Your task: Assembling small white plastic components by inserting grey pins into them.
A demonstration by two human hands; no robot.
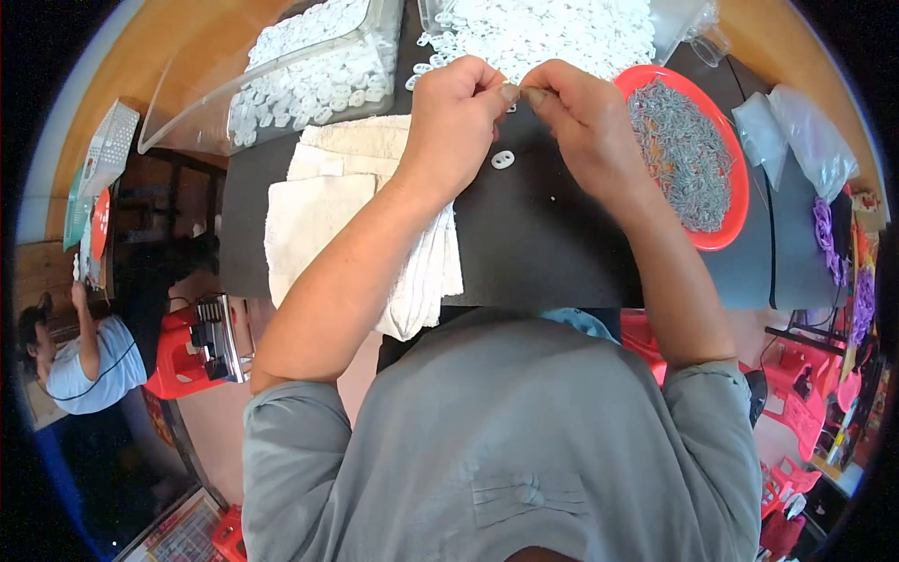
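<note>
Above the far middle of the dark table, my left hand [457,126] and my right hand [585,126] come together, thumb and fingers pinched on each. Whatever is between the fingertips is too small and covered to make out; a bit of white shows there. A single small white oval plastic piece with two holes [503,160] lies on the table just below the hands. Behind them spreads a heap of similar white plastic pieces [562,37]. Close to my right hand stands a red basin [735,192] of small grey screw-like metal parts [684,155].
Folded cream cloths [323,220] lie under my left forearm. A clear bin [192,117] of white pieces stands far left. Clear plastic bags [815,140] and a purple bundle [826,239] are at the right edge. Another person [98,361] sits at far left, near a red stool [178,361].
</note>
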